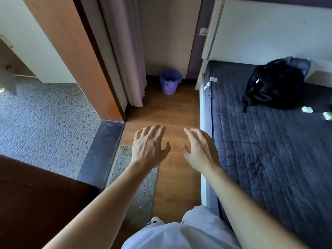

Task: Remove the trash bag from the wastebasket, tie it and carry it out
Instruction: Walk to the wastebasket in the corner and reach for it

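A small purple perforated wastebasket [169, 85] stands on the wooden floor in the far corner, between the curtain and the bed. A blue-purple trash bag [170, 74] lines it, folded over the rim, with some pale rubbish inside. My left hand [149, 146] and my right hand [198, 150] are stretched forward over the floor, palms down, fingers spread and relaxed. Both hold nothing and are well short of the wastebasket.
A bed with a dark quilted cover [269, 150] runs along the right, a black backpack [274, 85] on it. A pale curtain [133, 69] and wooden door frame [80, 60] stand left of the path. A grey mat [136, 186] lies by a pebble-tiled floor [45, 119].
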`<state>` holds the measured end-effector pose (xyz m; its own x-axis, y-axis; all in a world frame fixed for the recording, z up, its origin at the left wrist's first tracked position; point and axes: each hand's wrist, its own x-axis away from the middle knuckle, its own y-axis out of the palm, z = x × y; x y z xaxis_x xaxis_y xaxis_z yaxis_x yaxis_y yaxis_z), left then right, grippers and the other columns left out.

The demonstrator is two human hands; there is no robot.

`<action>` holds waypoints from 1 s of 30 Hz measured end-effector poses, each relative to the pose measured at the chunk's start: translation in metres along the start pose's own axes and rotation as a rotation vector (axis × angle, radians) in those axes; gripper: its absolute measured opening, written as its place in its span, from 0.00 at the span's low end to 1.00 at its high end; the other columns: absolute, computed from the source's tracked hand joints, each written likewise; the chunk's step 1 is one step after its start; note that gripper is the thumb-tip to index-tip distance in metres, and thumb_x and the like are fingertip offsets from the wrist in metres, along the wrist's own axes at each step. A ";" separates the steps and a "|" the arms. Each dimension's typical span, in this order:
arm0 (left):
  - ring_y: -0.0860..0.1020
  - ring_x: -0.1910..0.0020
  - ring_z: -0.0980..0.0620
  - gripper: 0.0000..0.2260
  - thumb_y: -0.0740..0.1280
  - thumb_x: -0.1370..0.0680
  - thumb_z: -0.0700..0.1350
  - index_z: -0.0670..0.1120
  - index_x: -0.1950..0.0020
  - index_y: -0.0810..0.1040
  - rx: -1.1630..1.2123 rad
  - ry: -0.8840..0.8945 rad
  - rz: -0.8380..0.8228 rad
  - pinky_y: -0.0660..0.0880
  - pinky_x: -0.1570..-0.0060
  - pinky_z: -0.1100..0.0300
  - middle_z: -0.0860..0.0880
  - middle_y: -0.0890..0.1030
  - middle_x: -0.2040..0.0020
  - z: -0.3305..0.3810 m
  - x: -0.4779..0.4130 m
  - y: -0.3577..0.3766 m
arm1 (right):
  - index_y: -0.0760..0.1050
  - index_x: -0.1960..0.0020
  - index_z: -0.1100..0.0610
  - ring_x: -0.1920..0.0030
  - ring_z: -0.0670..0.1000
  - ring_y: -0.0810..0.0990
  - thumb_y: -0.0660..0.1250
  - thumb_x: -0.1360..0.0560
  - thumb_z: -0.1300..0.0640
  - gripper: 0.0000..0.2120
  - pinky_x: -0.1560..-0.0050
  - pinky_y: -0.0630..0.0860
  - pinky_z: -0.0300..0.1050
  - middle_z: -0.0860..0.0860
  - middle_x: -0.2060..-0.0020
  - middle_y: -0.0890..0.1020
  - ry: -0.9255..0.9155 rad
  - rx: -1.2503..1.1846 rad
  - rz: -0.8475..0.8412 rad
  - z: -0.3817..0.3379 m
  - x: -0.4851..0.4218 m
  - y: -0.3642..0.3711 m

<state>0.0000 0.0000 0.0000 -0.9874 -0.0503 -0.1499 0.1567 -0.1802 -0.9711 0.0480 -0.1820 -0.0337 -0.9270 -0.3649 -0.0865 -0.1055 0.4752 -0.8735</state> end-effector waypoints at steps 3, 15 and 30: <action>0.75 0.36 0.45 0.24 0.62 0.25 0.59 0.49 0.32 0.73 0.024 -0.001 -0.001 0.71 0.39 0.47 0.48 0.78 0.34 -0.001 -0.017 0.003 | 0.69 0.28 0.57 0.37 0.59 0.74 0.55 0.27 0.46 0.30 0.37 0.73 0.61 0.56 0.38 0.76 0.028 -0.005 0.015 0.007 -0.013 -0.003; 0.76 0.37 0.45 0.24 0.62 0.26 0.59 0.49 0.33 0.73 -0.001 -0.010 0.026 0.73 0.39 0.47 0.49 0.78 0.34 0.010 -0.157 0.034 | 0.71 0.31 0.55 0.41 0.57 0.77 0.58 0.28 0.48 0.27 0.38 0.74 0.57 0.54 0.41 0.78 -0.023 0.078 0.048 0.066 -0.147 -0.015; 0.76 0.37 0.47 0.24 0.63 0.27 0.59 0.50 0.34 0.74 -0.020 -0.106 -0.012 0.73 0.40 0.48 0.50 0.79 0.36 0.043 -0.331 0.067 | 0.74 0.33 0.58 0.42 0.59 0.78 0.58 0.28 0.48 0.26 0.41 0.75 0.60 0.56 0.42 0.79 -0.058 0.008 0.051 0.162 -0.321 -0.053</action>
<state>0.3383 -0.0379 -0.0073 -0.9812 -0.1525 -0.1183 0.1430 -0.1623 -0.9763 0.4094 -0.2197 -0.0371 -0.9085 -0.3867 -0.1582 -0.0560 0.4880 -0.8711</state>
